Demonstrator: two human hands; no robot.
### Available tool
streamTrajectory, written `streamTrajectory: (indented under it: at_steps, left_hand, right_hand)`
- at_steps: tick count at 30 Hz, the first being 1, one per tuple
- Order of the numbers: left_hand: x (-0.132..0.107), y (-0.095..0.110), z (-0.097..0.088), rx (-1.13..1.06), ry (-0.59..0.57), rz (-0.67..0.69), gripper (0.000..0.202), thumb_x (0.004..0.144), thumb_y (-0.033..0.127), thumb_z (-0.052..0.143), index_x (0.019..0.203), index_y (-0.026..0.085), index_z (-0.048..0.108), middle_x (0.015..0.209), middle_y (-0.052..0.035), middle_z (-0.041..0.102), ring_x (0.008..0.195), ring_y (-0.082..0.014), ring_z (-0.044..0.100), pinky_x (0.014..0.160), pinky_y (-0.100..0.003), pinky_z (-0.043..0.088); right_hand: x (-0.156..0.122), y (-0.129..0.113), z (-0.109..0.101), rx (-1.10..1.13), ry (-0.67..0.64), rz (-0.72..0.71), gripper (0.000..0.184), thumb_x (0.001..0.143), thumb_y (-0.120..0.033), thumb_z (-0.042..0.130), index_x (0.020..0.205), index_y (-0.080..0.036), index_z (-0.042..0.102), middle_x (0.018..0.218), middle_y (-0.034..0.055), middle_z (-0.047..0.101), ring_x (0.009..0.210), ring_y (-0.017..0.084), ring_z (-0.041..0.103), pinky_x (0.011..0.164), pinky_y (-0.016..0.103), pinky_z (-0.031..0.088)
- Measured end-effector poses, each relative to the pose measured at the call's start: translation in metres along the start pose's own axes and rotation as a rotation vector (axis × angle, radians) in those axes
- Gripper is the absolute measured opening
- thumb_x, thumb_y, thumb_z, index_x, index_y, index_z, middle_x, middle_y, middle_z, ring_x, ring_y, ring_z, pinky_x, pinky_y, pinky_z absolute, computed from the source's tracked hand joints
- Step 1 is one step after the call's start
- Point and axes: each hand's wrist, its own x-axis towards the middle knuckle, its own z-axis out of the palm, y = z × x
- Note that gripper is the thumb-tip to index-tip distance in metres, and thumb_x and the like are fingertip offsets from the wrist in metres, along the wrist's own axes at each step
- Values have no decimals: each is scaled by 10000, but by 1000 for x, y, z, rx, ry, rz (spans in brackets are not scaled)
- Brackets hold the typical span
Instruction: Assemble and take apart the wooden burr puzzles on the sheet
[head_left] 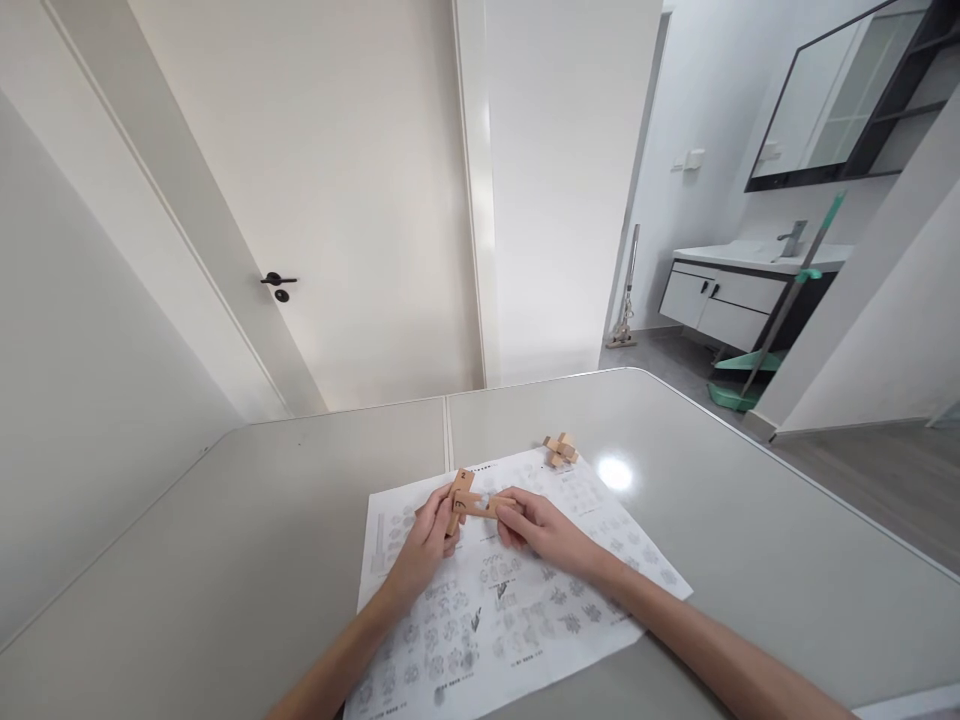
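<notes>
Both of my hands meet over a printed sheet (525,610) of diagrams on a grey table (225,560). My left hand (424,545) grips an upright notched wooden puzzle bar (457,497). My right hand (544,530) holds a second wooden bar (491,505) lying crosswise, its end meeting the upright one. A small assembled wooden burr puzzle (560,450) rests at the sheet's far edge, beyond my right hand and untouched.
The table's far edge runs close to a white door (337,200) with a black handle (278,282). On the right an open doorway shows a bathroom vanity (739,290), a mirror, a broom and a green dustpan (739,385) on the floor.
</notes>
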Motion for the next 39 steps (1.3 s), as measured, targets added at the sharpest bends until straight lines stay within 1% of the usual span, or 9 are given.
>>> streamTrajectory:
  at_steps: [6,10,14,16,21,26,31,34,39]
  left_hand:
    - [2,-11,-2,171,41,194,497,1043,492,351,1384,173,517,736,-24,596,697,-183,543,727,-339,488]
    - [1,-13,-2,240,84,239,471,1049,473,368,1384,189,538,960,-86,732,821,-209,638,843,-386,531]
    - [2,-14,-4,230,225,183,437,1043,462,421,1404,237,523,1291,-90,697,1009,-219,706,923,-375,557]
    - [3,-16,-4,232,247,187,423,1041,455,442,1402,251,525,1365,-79,667,1124,-232,697,982,-378,552]
    - [3,-22,-5,324,185,303,434,1054,386,437,1473,279,465,1466,-54,603,1295,-239,622,1058,-390,540]
    - [4,-28,-9,529,163,428,514,1063,309,432,1565,359,336,1499,-14,572,1302,-224,619,1032,-377,561]
    - [3,-28,-9,654,124,525,553,1069,267,403,1596,361,266,1543,-4,521,1350,-211,577,1081,-381,534]
    - [2,-23,-7,673,110,573,552,1074,236,366,1602,349,250,1563,-12,496,1367,-197,559,1107,-386,517]
    - [0,-14,-6,624,124,539,468,1084,245,344,1541,342,375,1520,-5,550,1337,-191,587,1089,-387,537]
  right_hand:
    - [4,10,3,18,73,21,443,986,-626,494,1018,-193,587,766,8,672,547,136,512,551,270,389]
    - [4,10,4,57,73,42,462,976,-641,496,1019,-191,588,807,27,709,499,123,509,501,258,356]
    - [4,11,5,83,84,54,462,967,-642,511,1017,-190,592,824,34,729,477,117,533,477,248,334]
    - [5,13,6,104,86,71,469,955,-650,522,1003,-189,587,828,38,739,464,116,554,468,244,330]
    - [7,15,14,194,132,132,515,910,-695,548,978,-184,563,843,55,757,448,124,608,457,242,350]
    - [5,16,19,230,189,135,513,905,-680,569,1004,-177,566,893,60,760,451,124,636,483,252,387]
    - [4,16,21,194,210,118,500,929,-670,544,1007,-177,563,908,66,765,449,126,646,484,261,406]
    - [5,15,24,206,159,125,511,934,-678,535,1026,-176,555,920,78,774,461,132,661,472,252,412]
    - [3,13,24,236,-49,98,501,967,-660,510,1078,-173,549,991,112,777,599,163,733,498,237,444]
